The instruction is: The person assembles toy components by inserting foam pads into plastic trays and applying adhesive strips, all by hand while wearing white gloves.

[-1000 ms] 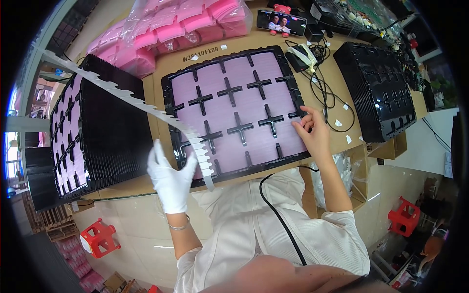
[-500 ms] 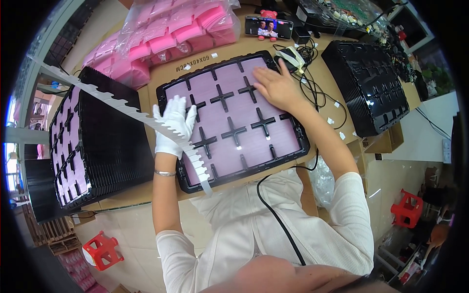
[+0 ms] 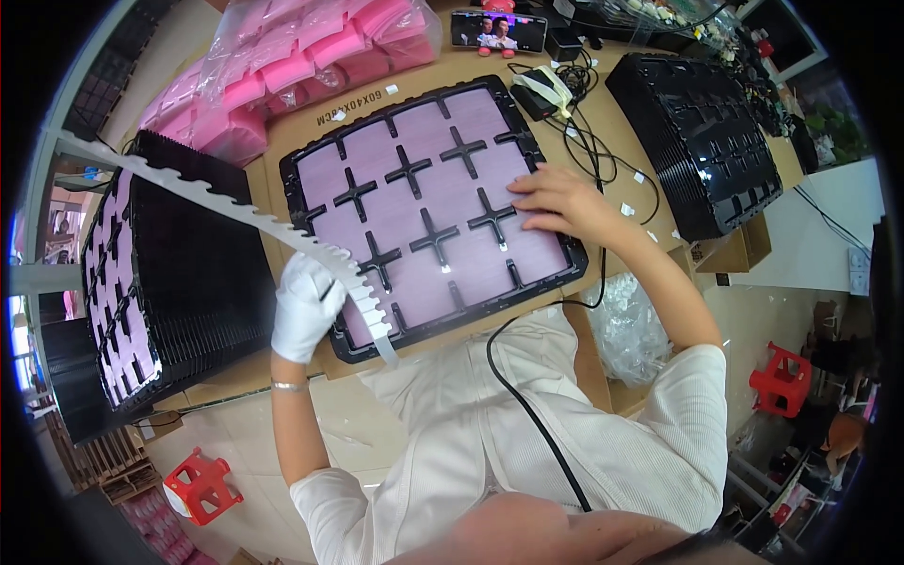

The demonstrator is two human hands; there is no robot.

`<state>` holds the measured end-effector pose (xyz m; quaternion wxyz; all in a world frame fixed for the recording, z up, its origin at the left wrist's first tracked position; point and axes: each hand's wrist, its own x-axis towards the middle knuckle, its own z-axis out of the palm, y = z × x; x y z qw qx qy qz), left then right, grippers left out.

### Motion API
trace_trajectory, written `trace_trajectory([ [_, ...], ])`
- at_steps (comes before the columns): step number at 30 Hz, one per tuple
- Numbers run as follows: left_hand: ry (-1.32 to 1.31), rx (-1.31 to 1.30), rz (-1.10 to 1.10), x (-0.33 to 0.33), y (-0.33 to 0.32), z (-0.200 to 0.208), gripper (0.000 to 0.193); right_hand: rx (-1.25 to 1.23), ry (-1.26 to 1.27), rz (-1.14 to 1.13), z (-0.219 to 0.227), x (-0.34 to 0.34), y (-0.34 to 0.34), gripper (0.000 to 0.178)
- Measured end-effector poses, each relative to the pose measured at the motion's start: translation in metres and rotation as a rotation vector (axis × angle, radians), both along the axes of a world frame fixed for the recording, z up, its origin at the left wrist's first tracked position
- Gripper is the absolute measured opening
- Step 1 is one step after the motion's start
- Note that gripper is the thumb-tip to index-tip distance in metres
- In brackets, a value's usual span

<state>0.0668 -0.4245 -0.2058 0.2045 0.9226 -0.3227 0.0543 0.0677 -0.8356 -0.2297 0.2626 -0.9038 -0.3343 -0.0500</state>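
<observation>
A black plastic tray (image 3: 443,314) with upright cross-shaped dividers lies before me on the cardboard surface. Lilac sheet (image 3: 377,221) shows between its dividers. At the tray's near left rim, my left hand (image 3: 307,311), in a white glove, has its fingers curled in; what they hold, if anything, is hidden. A white strip with a toothed edge (image 3: 240,213) runs slantwise from the upper left to the tray's near edge, passing in front of the glove. My bare right hand (image 3: 572,209) rests with its fingers apart over the right side of the lilac sheet, by the rim.
Left stands a tall stack of black trays (image 3: 202,254); another tray stack (image 3: 706,151) is at the right. Pink packets in clear plastic (image 3: 311,61) fill the far left. A phone (image 3: 499,32) stands at the back, near black cables (image 3: 589,141). Red stools (image 3: 202,487) stand on the floor.
My left hand has drawn back from the sheet to the near left rim, its fingers curling. My right hand has come nearer along the right side. The view has shifted slightly.
</observation>
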Motion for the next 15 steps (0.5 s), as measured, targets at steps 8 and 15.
trace_trajectory([
  [8,0.204,0.113,0.062,-0.003,-0.006,0.024,0.065,-0.167,0.249,0.087,0.035,0.007,-0.004,0.058],
  [15,-0.078,0.336,-0.048,-0.063,-0.007,0.005,0.027,-0.251,0.080,0.022,0.005,-0.072,-0.013,0.054],
])
